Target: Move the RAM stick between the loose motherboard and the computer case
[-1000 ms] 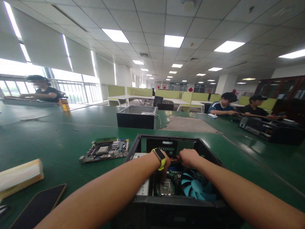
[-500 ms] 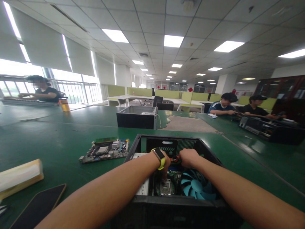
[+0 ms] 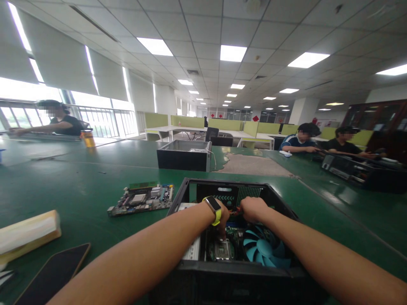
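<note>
hands both inside open pc case (image 3: 235,281), lower centre. left hand (image 3: 222,217): fingers down at cpu socket (image 3: 222,250), grip not visible. right hand (image 3: 254,209): curled shut by orange wires (image 3: 235,209), contents hidden. risk: knuckles snag wires or blue fan (image 3: 263,252). lower left on surface (image 3: 79,186): phone (image 3: 51,275), loose motherboard (image 3: 141,199). case walls crowd wrists.

Motherboard (image 3: 141,198) lies left on the table (image 3: 63,178); phone (image 3: 51,275) and box (image 3: 28,233) near left; open case (image 3: 184,157) far; people (image 3: 300,140) sit far right.
</note>
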